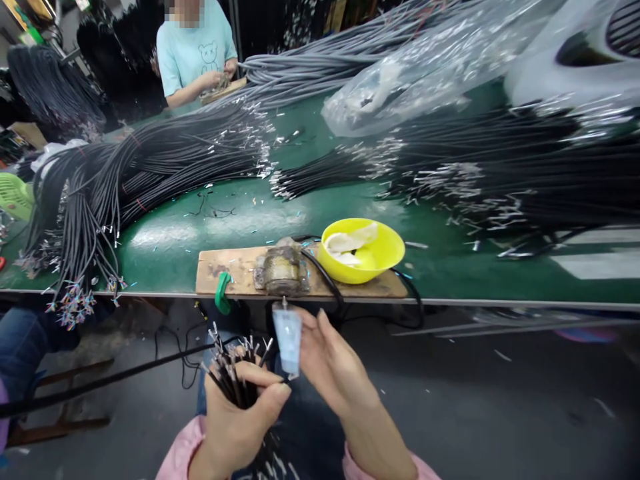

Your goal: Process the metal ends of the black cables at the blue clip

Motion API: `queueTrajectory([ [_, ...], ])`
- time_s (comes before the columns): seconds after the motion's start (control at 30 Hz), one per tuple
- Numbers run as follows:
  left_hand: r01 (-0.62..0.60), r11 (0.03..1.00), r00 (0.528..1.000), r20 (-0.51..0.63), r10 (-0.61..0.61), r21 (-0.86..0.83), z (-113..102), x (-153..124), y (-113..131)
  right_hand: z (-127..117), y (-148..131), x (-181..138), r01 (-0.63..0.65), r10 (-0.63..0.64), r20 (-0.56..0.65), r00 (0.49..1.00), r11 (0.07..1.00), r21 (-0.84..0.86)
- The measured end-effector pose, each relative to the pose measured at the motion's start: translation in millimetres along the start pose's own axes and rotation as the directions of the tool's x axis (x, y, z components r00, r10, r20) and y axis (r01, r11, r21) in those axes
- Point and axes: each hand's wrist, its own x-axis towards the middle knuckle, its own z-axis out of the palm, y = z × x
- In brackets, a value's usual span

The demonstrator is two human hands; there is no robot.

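My left hand [237, 413] is closed around a bundle of black cables [231, 377] with stripped, silvery ends. Its thumb and forefinger pinch one cable, whose end meets the lower tip of a light-blue tapered piece [288, 340]. That piece hangs from the shaft of a small, worn motor [283, 270] at the table edge. Just right of the tapered piece, my right hand [333, 367] has its fingers extended and slightly curled, with nothing visible in them. Whether its fingertips touch the piece I cannot tell.
The motor is on a wooden board [235, 263] with a green clamp [223, 293] and a yellow bowl [363, 267] holding white cloth-like material. Cable bundles [165, 160] and more black cables [550, 167] cover the green table [165, 230]. Across it sits a person [195, 60].
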Motion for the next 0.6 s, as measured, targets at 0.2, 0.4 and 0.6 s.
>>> queueTrajectory([
  [0.2, 0.047, 0.996, 0.999, -0.001, -0.047, 0.071, 4.8, -20.4, 19.9, -19.5, 3.1, -26.9, 0.258, -0.351, -0.202, 0.915, 0.889, -0.378],
  [0.4, 0.101, 0.989, 0.986, 0.121, -0.114, 0.110, 11.0, -18.2, 23.3, 5.6, 0.9, -52.1, 0.588, -0.567, 0.369, 0.736, 0.266, -0.764],
  [0.6, 0.129, 0.986, 0.986, 0.093, -0.139, 0.104, 8.6, -18.0, 14.9, 11.2, 5.8, -49.2, 0.557, -0.513, 0.373, 0.773, 0.270, -0.785],
])
